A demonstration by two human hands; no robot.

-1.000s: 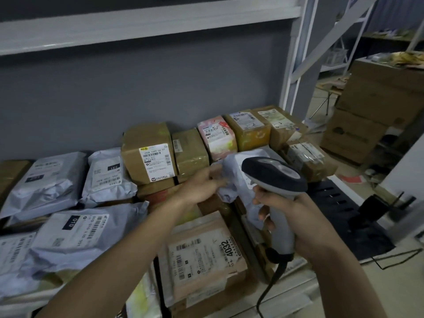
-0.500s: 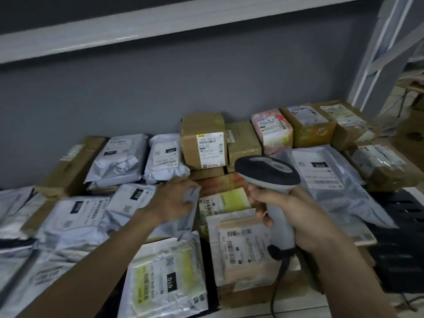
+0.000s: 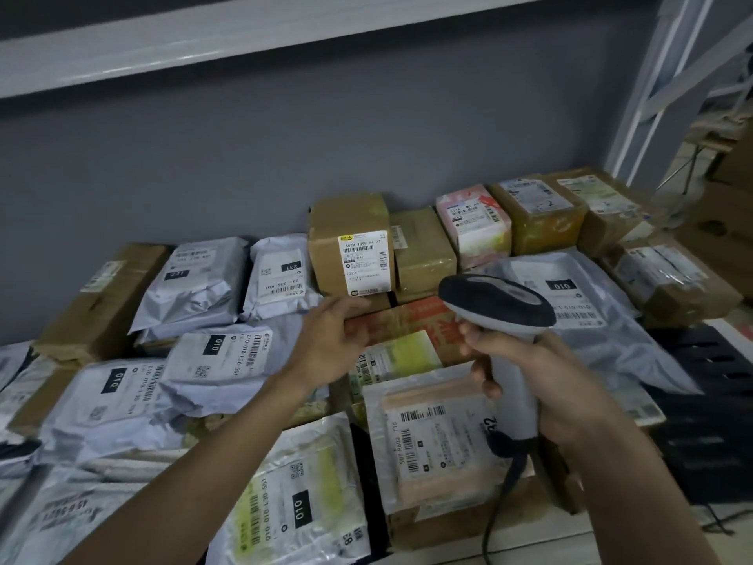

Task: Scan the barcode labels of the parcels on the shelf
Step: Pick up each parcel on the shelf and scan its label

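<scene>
My right hand (image 3: 542,385) grips the handle of a grey and black barcode scanner (image 3: 499,305), its head pointing toward the back of the shelf. My left hand (image 3: 330,340) hovers with relaxed fingers over the parcels, holding nothing, just below a brown box with a white barcode label (image 3: 350,246). Under and right of it lies an orange-printed box (image 3: 407,320). Grey mailer bags marked 010 (image 3: 216,356) lie to the left. A taped parcel with barcodes (image 3: 440,446) sits under the scanner.
Several more boxes (image 3: 538,214) line the grey back wall. A large grey bag (image 3: 570,303) lies at the right, beside a black slotted surface (image 3: 709,401). The white upper shelf beam (image 3: 244,34) runs overhead. The scanner cable (image 3: 501,499) hangs down in front.
My left hand let go of the grey bag it rested on and rose toward the brown labelled box. The view shifted slightly left; the scanner stayed in my right hand.
</scene>
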